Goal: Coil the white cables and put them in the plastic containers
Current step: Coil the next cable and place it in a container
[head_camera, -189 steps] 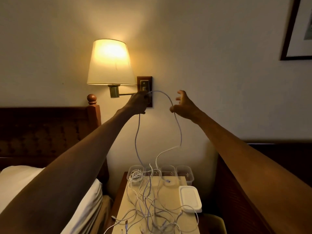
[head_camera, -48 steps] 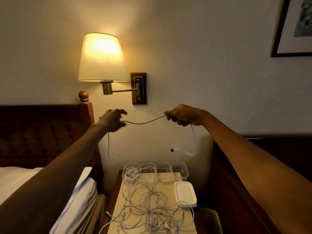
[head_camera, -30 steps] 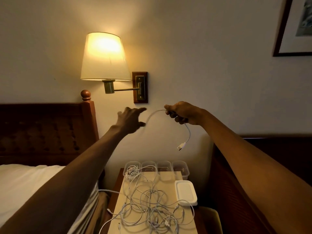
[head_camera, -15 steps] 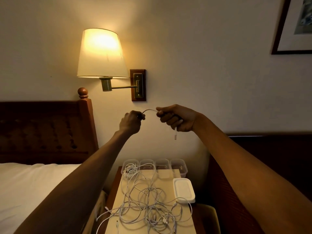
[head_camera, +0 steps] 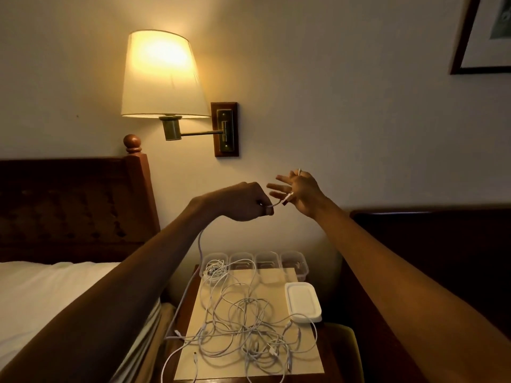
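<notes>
My left hand is raised in front of the wall and grips a white cable, which hangs from the fist down to the bedside table. Its short end runs right to my right hand, whose fingers are spread straight; the plug lies against that hand and a bit of cable sticks up above it. A tangle of white cables covers the beige mat. Several clear plastic containers stand in a row at the back; the leftmost container holds a coiled cable.
A white lid lies on the table's right side. A lit wall lamp hangs above my hands. The bed and wooden headboard are on the left, dark furniture on the right, a framed picture top right.
My right hand has opened from a fist to spread fingers and turned, with the cable end now lying against it. My left hand has moved right and closer to it.
</notes>
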Demonstrator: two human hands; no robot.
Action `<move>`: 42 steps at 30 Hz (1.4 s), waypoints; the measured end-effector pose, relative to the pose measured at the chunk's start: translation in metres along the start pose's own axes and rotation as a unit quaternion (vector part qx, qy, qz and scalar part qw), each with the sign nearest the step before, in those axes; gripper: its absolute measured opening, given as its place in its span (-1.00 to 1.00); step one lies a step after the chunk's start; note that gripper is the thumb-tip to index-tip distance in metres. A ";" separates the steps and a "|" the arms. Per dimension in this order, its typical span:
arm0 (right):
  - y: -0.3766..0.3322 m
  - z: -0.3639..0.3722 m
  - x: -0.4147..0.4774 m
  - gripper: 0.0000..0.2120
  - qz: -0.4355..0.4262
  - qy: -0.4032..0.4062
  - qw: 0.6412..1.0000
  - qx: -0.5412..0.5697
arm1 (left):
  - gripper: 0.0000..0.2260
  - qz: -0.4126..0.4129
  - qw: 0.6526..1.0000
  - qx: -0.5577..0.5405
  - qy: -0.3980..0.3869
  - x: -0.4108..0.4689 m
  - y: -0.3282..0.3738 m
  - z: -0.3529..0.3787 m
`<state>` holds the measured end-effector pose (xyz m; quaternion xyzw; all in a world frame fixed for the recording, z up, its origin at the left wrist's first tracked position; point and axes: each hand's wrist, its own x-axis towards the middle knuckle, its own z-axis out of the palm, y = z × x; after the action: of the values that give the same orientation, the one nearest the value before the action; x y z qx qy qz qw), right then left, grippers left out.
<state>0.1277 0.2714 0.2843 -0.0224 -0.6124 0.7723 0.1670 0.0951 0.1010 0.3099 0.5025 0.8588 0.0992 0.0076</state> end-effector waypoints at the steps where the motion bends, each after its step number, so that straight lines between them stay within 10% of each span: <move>1: 0.002 -0.001 0.003 -0.63 0.007 0.002 1.000 -0.025 | -0.75 0.007 1.000 0.010 -0.005 -0.001 0.002 -0.003; 6: 0.004 0.006 0.005 -0.67 0.000 -0.004 0.989 -0.149 | -0.76 0.032 0.999 0.027 -0.033 0.000 0.007 -0.011; 10: 0.011 0.010 -0.006 -0.75 0.044 -0.160 0.950 -0.263 | -0.86 0.082 0.995 -0.005 0.054 -0.002 0.000 -0.031; 16: 0.007 0.016 -0.014 -0.26 0.115 -0.209 0.956 -0.172 | -0.90 0.102 0.976 -0.071 0.177 -0.002 -0.023 -0.053; 33: 0.011 0.020 -0.013 -0.66 0.223 -0.281 0.930 0.080 | -0.88 0.099 0.929 -0.198 0.297 0.006 -0.040 -0.044; 42: 0.005 0.025 -0.017 -0.44 0.191 -0.250 0.933 0.176 | -0.87 0.051 0.919 -0.204 0.333 0.013 -0.063 -0.032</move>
<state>0.1369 0.2423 0.2825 0.0848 -0.4731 0.8655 -0.1409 0.0310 0.0772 0.3308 0.4715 0.7458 0.4343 -0.1810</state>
